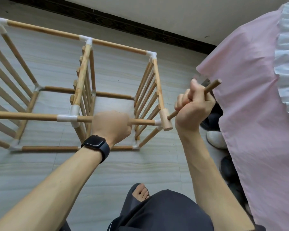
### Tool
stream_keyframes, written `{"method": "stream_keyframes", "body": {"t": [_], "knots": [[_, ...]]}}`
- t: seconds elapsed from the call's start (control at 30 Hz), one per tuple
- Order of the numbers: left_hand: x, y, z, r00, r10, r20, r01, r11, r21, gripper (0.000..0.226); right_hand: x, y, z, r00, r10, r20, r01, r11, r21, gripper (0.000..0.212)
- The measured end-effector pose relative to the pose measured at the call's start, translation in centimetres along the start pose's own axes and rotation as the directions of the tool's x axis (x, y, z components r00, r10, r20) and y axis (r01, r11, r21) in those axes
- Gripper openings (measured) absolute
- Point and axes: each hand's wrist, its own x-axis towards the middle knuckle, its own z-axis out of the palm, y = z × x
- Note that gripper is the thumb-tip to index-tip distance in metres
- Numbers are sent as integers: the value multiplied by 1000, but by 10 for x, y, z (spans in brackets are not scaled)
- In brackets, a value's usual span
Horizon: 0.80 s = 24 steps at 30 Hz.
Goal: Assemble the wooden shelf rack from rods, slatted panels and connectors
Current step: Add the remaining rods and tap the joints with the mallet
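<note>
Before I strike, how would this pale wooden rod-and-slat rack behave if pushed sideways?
Probably light: the pale wooden rack is open rods and slats. It may wobble, since only white connectors join it. Likely slides on the smooth grey floor; the left hand steadies it.

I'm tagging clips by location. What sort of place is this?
Probably a bedroom at home: a pink bedsheet with a white frilled cover hangs at the right, slippers lie by its edge, and the floor is pale tile.
</note>
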Motion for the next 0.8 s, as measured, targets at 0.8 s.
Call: {"method": "stream_keyframes", "body": {"t": [0.8], "knots": [[3,4,-3,999,-10,37,12,999,-48,40,-1,14,-61,999,8,38,6,931,-365,44]]}}
